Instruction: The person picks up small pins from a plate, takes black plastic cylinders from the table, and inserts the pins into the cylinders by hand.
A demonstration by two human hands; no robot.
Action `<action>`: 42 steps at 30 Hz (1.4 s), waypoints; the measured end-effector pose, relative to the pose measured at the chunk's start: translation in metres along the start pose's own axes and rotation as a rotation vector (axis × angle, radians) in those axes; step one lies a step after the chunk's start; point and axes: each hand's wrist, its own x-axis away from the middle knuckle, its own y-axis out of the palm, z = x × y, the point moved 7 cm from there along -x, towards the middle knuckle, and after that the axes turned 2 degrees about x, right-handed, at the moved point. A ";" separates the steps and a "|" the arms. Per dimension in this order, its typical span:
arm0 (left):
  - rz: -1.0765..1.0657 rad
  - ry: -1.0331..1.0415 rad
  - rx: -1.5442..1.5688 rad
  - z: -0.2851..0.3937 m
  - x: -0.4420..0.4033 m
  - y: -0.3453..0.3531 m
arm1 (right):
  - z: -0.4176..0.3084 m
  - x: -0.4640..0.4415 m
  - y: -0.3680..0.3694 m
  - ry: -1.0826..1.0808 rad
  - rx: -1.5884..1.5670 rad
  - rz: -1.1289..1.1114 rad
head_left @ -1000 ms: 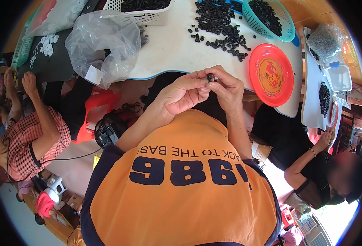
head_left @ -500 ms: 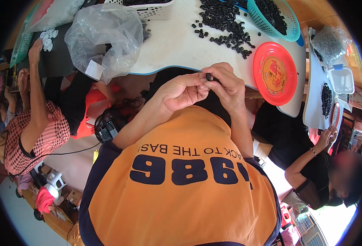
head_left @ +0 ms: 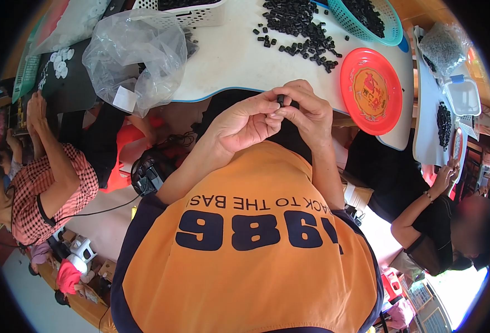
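In front of my orange shirt, both hands meet at the near edge of the white table (head_left: 222, 61). My left hand (head_left: 247, 121) pinches a small black plastic part (head_left: 280, 100) between thumb and fingertips. Right beside it, my right hand (head_left: 307, 114) is closed around a dark piece (head_left: 294, 104), mostly covered by the fingers. Whether these are two parts or one longer part, I cannot tell. Beyond the hands lies a loose pile of similar black parts (head_left: 297, 30). A red plate (head_left: 392, 111) with a printed centre is to the right of my right hand.
A teal basket (head_left: 393, 34) of black parts stands at the back right, a white basket (head_left: 209, 15) at the back left. A clear plastic bag (head_left: 134, 55) hangs over the left table edge. Co-workers sit at left (head_left: 61, 183) and right (head_left: 422, 222).
My hands stay together, and more of the black piece shows between the fingertips, with a dark end now visible at the right fingers. The left co-worker's hand has drawn back from the white discs.
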 end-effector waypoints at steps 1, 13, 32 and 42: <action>-0.001 -0.005 0.008 0.000 0.000 0.001 | 0.002 -0.002 -0.001 0.001 -0.021 -0.009; 0.113 0.022 -0.038 -0.006 0.000 -0.014 | 0.006 -0.003 -0.008 -0.046 0.024 -0.101; 0.042 0.135 -0.123 0.008 -0.015 -0.029 | -0.008 -0.008 0.003 -0.065 0.182 -0.146; 0.112 0.080 -0.074 -0.001 -0.012 -0.048 | 0.000 0.008 0.009 -0.117 0.310 -0.052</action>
